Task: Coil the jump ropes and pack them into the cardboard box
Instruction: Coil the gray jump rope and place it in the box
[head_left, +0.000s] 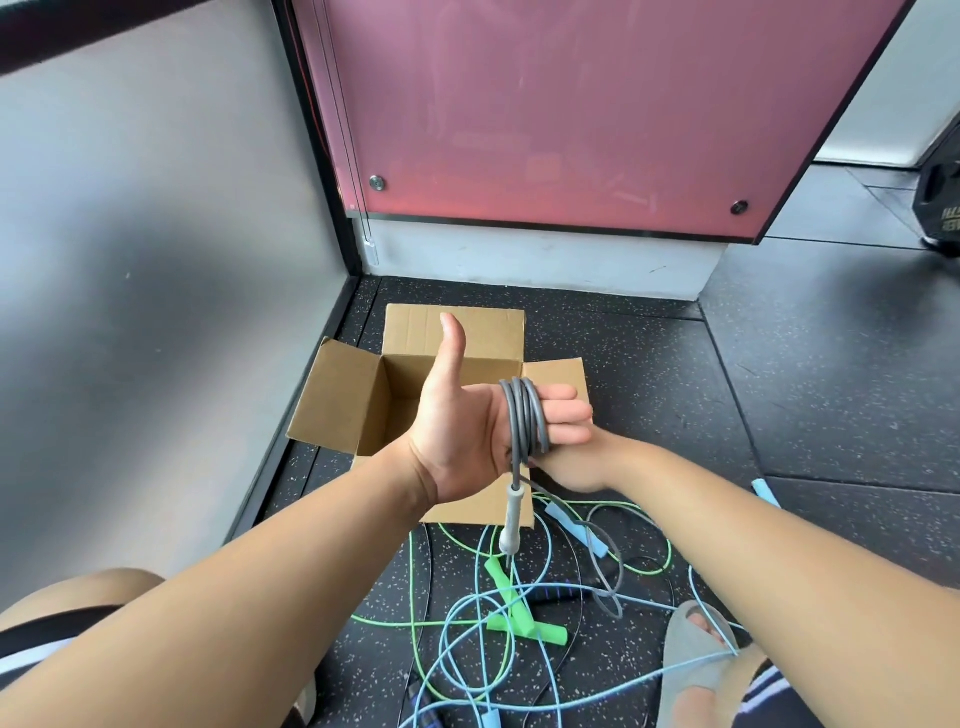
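Left hand (457, 431) spread, thumb up, fingers straight. Grey rope (524, 415) looped round the four fingers, handle (511, 519) dangling. Right hand (571, 462) just behind them; grip hidden, cannot tell. Open box (358, 400) in floor's (779, 389) far-left corner. Green rope (514, 621) and blue rope (571, 525) tangled at its near side.

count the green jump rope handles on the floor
2. One green handle lies slanted on the floor among the tangled ropes, near the cardboard box; the other lies across its lower end. None seems hidden, though ropes cross them.
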